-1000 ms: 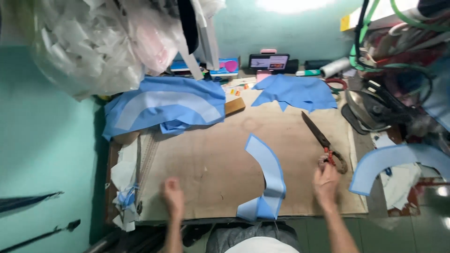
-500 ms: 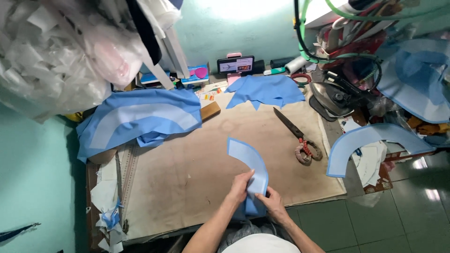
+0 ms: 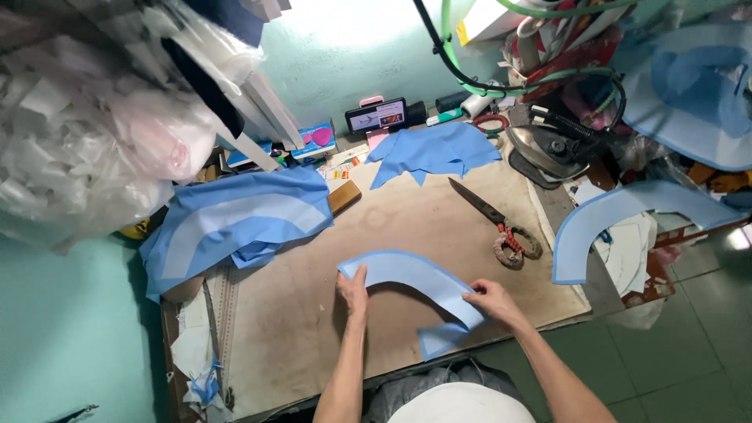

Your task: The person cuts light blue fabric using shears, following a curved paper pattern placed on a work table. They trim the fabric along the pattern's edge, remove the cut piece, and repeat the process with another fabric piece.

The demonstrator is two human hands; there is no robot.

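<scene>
Both hands pinch the curved blue cloth piece [image 3: 419, 274]: left hand [image 3: 354, 291] on one end, right hand [image 3: 487, 298] near the board's [image 3: 313, 329] front edge, bare wood around.

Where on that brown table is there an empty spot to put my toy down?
Bare board lies in the middle, between the curved blue fabric piece, the scissors and the folded blue cloth pile, and also near the front left of the left hand. The back edge by the phone is crowded.
</scene>
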